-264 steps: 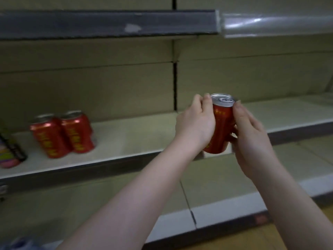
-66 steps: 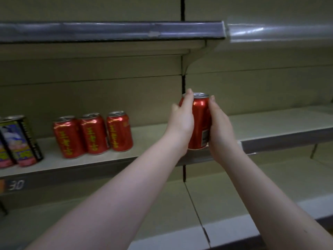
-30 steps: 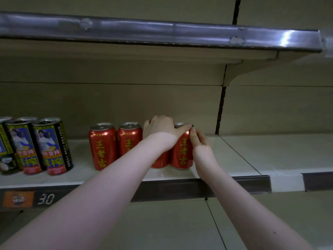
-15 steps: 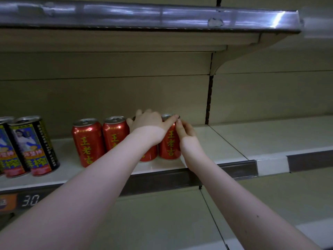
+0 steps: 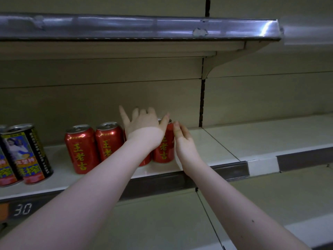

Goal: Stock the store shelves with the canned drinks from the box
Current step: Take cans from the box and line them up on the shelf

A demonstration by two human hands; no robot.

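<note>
Grips of left hand (image 5: 142, 124) and right hand (image 5: 184, 143) are held apart either side of the red cylindrical metal can (image 5: 164, 150), seemingly to square it.

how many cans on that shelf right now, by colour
red cans: 4 (one mostly hidden)
black and yellow cans: 2 (one cut off at the picture's left edge)
total: 6

Open shelf (image 5: 234, 141) right of red cans (image 5: 81, 148); black cans (image 5: 30, 152) block the left.
</note>
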